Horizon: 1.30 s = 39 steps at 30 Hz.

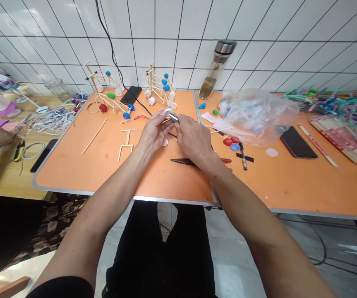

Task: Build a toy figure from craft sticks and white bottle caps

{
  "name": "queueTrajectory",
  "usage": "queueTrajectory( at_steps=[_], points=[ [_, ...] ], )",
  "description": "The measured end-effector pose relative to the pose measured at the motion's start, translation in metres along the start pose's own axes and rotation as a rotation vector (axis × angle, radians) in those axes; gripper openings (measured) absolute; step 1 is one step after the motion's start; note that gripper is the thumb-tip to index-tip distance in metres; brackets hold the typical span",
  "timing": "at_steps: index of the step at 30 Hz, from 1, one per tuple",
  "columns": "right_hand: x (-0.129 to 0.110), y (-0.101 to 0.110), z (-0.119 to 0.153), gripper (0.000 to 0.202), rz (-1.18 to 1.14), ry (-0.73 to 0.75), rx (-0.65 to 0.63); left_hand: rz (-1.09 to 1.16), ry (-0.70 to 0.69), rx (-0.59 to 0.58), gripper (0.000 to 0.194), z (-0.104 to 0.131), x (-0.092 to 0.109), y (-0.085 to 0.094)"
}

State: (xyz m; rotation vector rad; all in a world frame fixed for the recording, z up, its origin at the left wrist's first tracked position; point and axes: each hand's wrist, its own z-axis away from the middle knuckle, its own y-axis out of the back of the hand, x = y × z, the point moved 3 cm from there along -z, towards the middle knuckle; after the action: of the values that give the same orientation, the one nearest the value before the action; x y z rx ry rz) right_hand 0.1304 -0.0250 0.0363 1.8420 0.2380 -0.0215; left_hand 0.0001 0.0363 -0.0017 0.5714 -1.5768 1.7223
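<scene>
"White disc (168, 111): where?"
"Near twelve o'clock, pinched in the half-curled left hand (156, 129); the right hand (193, 134), closed, holds a silver-tipped tool (173, 118) at it."
"Progress?"
"Capped stick model (111, 95) at ten, second model (164, 82) at twelve, seemingly built; flat frame (128, 137) at nine, likely unfinished."

white disc (168, 111), metallic tool (173, 118) just beside

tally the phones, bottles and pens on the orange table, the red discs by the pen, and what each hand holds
Phones: 2
Bottle: 1
Pen: 1
Red discs: 2
White disc, left hand: 1
Metal tool, right hand: 1
Total: 8
</scene>
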Motion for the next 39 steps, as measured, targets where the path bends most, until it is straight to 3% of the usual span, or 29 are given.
queueTrajectory(
  at_steps=[14, 23, 32, 34, 36, 39],
  points=[
    [0.005, -0.005, -0.002, 0.037, -0.03, -0.01, 0.067, -0.134, -0.083, -0.001, 0.012, -0.01, -0.009, 0.004],
    [0.003, -0.004, -0.002, 0.038, 0.02, -0.023, 0.034, -0.346, -0.366, -0.052, 0.007, -0.002, -0.004, 0.002],
    [0.002, -0.009, -0.001, 0.038, -0.045, -0.035, 0.061, -0.348, -0.41, -0.011, 0.011, 0.0, -0.004, 0.001],
    [0.004, -0.008, -0.002, 0.035, -0.159, -0.039, 0.079, -0.342, -0.421, -0.01, 0.011, -0.001, -0.005, 0.003],
    [0.009, -0.005, -0.006, 0.03, -0.417, -0.049, 0.083, -0.344, -0.454, -0.027, 0.012, -0.002, -0.004, 0.003],
    [0.021, -0.002, -0.015, 0.032, -1.032, -0.104, -0.116, -0.332, -0.48, -0.065, 0.013, 0.001, 0.0, 0.0]
  ],
)
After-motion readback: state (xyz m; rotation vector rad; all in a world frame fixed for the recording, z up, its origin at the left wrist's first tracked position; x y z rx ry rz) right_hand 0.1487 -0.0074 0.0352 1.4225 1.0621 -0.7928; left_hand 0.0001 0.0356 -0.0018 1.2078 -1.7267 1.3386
